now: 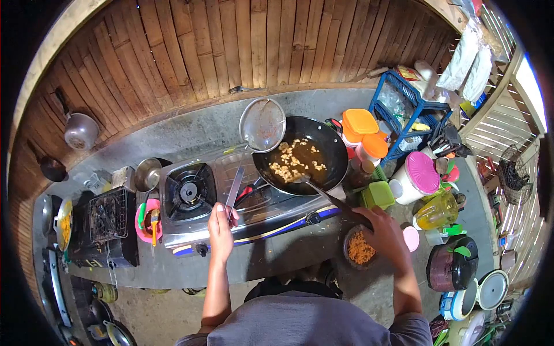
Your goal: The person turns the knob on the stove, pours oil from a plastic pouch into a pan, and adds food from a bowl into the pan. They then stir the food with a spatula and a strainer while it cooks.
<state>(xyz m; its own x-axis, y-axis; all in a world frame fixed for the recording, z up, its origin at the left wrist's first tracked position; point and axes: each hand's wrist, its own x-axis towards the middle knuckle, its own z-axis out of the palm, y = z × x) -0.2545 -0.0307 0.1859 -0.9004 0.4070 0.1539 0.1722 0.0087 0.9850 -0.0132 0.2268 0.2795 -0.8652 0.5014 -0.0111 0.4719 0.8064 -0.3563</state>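
My left hand (220,230) is closed round the flat metal handle of a round mesh strainer (263,126). The strainer's mesh is raised at the left rim of a black wok (336,151). Small pale golden pieces (283,172) lie in brown oil inside the wok, which sits on the right burner of a two-burner stove (254,214). In my right hand (385,233) is a spatula (329,198) with a dark handle, its metal end dipped among the pieces. Below my right hand stands a bowl of orange crumbly food (359,248).
The left burner (189,191) is bare, beside a pink dish (151,222) with a brush. Orange-lidded tubs (359,122), a green container (378,195), a pink-lidded bucket (421,173) and a jar of yellow liquid (437,213) crowd the right. A blue rack (407,109) stands behind.
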